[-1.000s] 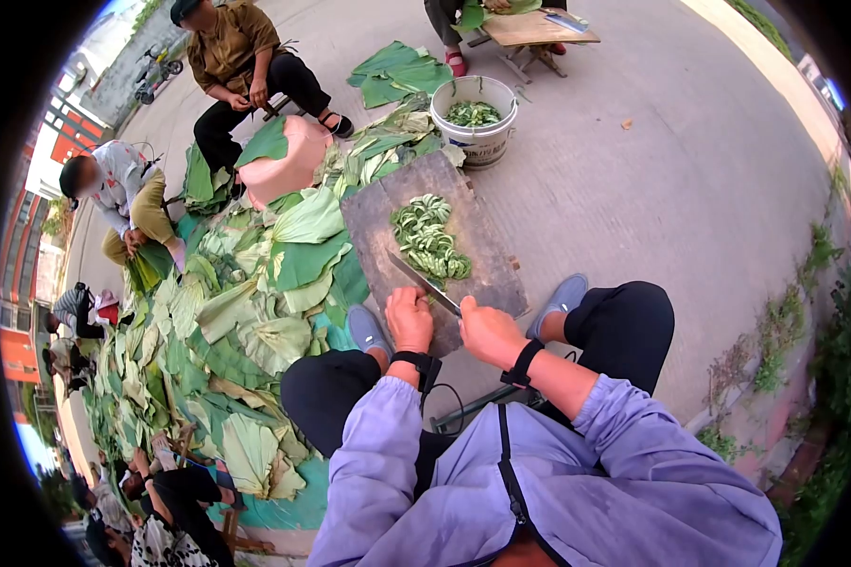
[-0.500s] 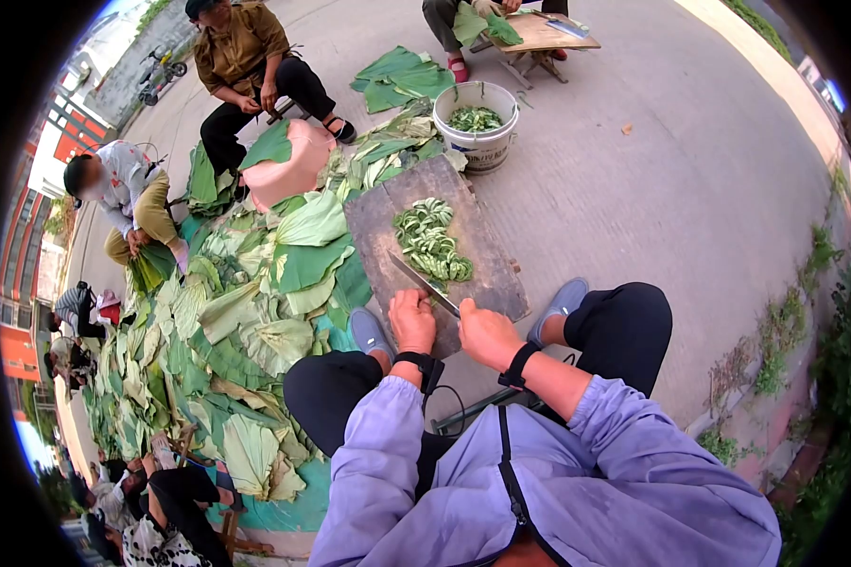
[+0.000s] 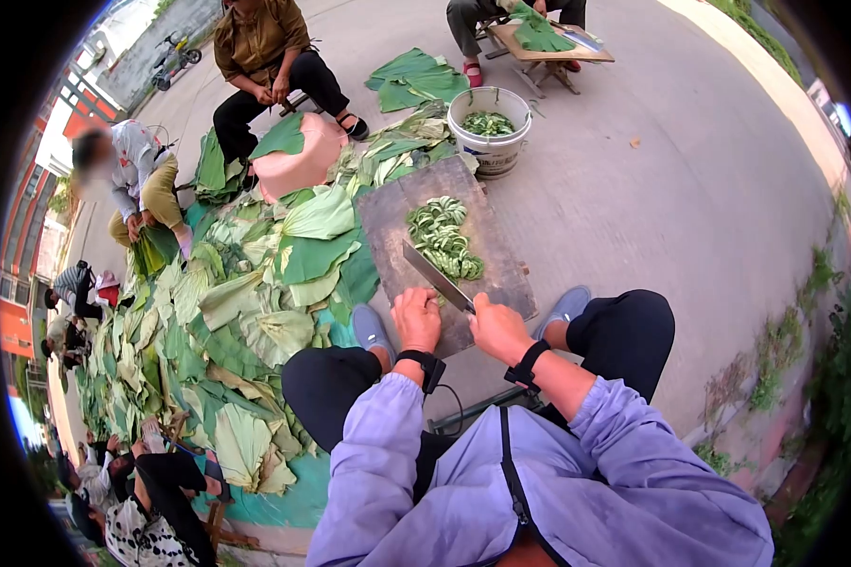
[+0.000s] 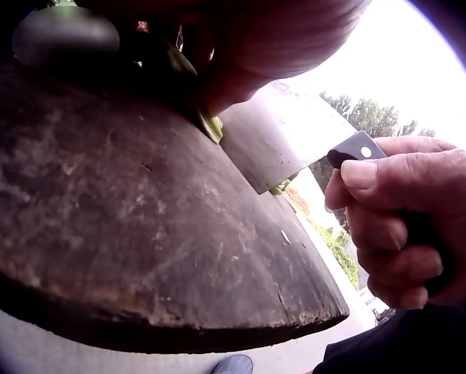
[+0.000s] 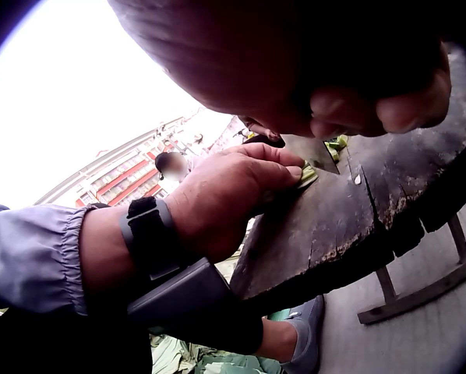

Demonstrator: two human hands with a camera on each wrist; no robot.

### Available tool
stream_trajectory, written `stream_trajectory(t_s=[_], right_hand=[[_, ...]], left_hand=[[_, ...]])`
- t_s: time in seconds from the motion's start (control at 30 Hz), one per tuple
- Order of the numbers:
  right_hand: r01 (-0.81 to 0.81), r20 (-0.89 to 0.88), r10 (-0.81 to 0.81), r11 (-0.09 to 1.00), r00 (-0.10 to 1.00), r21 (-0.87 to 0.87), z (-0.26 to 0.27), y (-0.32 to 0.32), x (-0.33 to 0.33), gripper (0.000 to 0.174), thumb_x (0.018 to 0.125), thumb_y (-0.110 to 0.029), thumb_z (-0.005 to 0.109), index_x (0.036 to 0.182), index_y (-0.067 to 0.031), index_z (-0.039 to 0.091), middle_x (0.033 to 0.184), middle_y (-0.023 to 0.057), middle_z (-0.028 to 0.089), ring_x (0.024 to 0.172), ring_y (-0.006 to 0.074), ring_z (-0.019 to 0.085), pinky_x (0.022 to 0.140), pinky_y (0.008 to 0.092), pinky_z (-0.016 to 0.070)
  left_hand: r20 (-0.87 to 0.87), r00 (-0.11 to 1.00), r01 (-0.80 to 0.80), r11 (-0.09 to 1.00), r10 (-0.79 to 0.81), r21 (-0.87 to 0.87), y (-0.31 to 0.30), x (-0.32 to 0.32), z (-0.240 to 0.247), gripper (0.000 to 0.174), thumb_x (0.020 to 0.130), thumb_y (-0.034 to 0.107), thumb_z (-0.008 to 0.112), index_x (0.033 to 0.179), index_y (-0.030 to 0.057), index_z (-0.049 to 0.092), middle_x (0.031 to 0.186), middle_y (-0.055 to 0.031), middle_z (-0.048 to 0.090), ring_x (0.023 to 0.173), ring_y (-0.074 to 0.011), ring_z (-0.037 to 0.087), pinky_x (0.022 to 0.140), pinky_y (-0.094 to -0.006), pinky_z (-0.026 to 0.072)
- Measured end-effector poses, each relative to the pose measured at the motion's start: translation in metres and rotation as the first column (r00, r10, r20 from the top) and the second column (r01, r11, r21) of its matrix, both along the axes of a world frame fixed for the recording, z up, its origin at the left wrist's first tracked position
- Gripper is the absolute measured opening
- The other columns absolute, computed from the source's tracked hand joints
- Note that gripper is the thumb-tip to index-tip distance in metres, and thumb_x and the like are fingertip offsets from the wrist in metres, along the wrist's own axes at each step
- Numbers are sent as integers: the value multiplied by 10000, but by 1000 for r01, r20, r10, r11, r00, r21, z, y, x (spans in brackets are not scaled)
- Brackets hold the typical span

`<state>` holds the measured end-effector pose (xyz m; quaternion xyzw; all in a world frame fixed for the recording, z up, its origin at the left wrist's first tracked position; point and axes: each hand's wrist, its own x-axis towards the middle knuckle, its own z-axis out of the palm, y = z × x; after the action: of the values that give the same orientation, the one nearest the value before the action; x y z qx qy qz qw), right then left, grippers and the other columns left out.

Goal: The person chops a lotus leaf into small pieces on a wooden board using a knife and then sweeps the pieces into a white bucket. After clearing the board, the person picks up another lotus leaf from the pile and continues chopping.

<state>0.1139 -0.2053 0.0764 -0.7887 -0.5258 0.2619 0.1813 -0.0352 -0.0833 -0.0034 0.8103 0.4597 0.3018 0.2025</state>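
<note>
On a worn wooden chopping board [image 3: 388,227] lies a heap of sliced green leaf strips [image 3: 444,238]. My right hand [image 3: 499,328] grips the dark handle of a kitchen knife [image 3: 437,276], whose broad blade [image 4: 264,136] stands by my left fingers in the left wrist view. With curled fingers, my left hand [image 3: 416,319] pinches a green leaf roll [image 5: 308,174] against the near part of the board. In the left wrist view a pale green end of the roll shows beside the blade; my hand hides the rest.
A white bucket [image 3: 490,151] of cut greens stands beyond the board. Large leaves [image 3: 246,302] spread over a green sheet [image 3: 298,496] at left, near a pink tub [image 3: 303,165]. Several people sit around; one works at a small wooden table [image 3: 548,42]. My shoes flank the board.
The knife blade has tilted, showing more of its face. Both hands stay close together at the board's near edge. The head view has shifted slightly; a person beyond has moved a leaf onto the small table.
</note>
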Motion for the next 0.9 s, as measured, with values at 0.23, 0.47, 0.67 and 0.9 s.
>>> stream_trajectory(t_s=[0.23,0.47,0.67,0.9], right_hand=[[20,-7,-20,1000,1000,-14,-2,-13,6,290,1035,-223,607,1115,45,528,871,324,729,850,530,726,795,631,554],[-4,-35,5,1000,999,26,5,-30,-2,298,1038,-241,626,1118,25,521,834,335,711,814,552,706,771,653,534],[-21,-17,22,1000,1000,12,7,-36,-8,303,1045,-259,624,1133,12,520,821,323,710,810,546,710,759,648,538],[-16,17,17,999,1000,-48,9,-33,-14,288,1053,-244,602,1118,23,518,852,310,729,822,522,730,761,638,550]], left_hand=[[6,1000,-20,1000,20,-18,-1,0,1,89,882,117,725,959,146,760,1020,-59,706,1073,-328,632,954,-479,462],[38,999,-16,1000,17,-22,3,-2,-8,116,871,93,708,971,138,747,1026,-59,709,1075,-328,634,964,-467,463],[58,997,-57,998,59,-35,-1,0,-5,151,859,85,712,999,137,736,1028,-78,707,1069,-340,638,960,-477,467],[70,997,-33,999,35,-42,3,-2,-8,133,843,90,734,971,128,736,1026,-82,702,1066,-346,636,944,-478,478]])
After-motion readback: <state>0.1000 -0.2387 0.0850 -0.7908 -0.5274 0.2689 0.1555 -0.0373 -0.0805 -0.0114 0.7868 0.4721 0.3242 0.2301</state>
